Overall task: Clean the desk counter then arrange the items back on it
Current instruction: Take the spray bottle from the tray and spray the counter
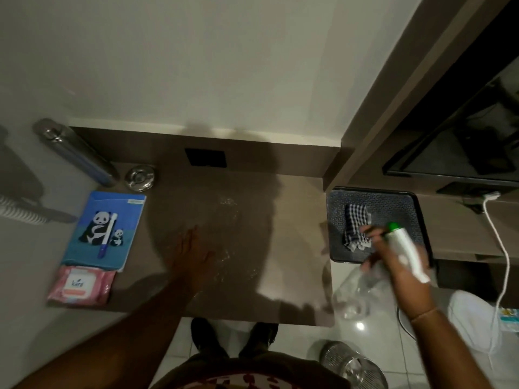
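Progress: early | left hand flat, fingers straight, on crumb-specked brown desk counter | right hand grips white green-tipped bottle | checked cloth idle, right | wiping, rearranging remain

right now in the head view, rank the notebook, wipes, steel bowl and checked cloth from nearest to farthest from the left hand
1. Notebook, just left of the left hand.
2. Steel bowl, back left, and wipes, front left: too close to call.
3. Checked cloth, far right, on the tray.
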Available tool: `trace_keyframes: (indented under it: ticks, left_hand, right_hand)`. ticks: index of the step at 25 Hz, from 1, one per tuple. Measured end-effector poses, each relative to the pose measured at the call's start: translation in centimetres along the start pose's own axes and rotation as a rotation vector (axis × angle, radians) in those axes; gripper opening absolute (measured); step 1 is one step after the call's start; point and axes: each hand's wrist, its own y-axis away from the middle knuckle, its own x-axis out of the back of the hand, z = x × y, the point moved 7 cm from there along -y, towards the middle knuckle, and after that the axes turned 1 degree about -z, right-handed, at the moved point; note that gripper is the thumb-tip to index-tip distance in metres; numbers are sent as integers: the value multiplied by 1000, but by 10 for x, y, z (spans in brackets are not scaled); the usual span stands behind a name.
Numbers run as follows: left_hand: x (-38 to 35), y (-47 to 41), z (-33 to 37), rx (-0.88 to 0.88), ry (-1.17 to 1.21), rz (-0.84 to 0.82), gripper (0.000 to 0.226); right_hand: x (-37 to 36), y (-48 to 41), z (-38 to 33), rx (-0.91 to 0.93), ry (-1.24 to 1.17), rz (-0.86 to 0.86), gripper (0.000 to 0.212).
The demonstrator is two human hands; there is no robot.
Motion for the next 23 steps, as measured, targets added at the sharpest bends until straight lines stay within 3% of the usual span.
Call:
trace_keyframes:
  ticks: [5, 6, 9, 13, 23]
  left_hand:
    - [12, -4, -24, 101, 169, 78, 76]
    - [16, -4, -29, 120, 206, 93, 75]
    - [29, -3, -35, 127, 268, 145, 75]
    - [34, 4, -51, 93, 281, 161, 65]
    - [42, 38, -118, 88, 309, 108, 49]
  right_hand:
    - [-130, 32, 45, -301, 7, -229, 9]
    - [-148, 33, 54, -317, 35, -247, 2]
    - [-184, 24, 61, -287, 132, -272, 9]
    - [-200, 6, 63, -323, 223, -226, 18]
    - [-219, -7, 56, -331, 276, -190, 10]
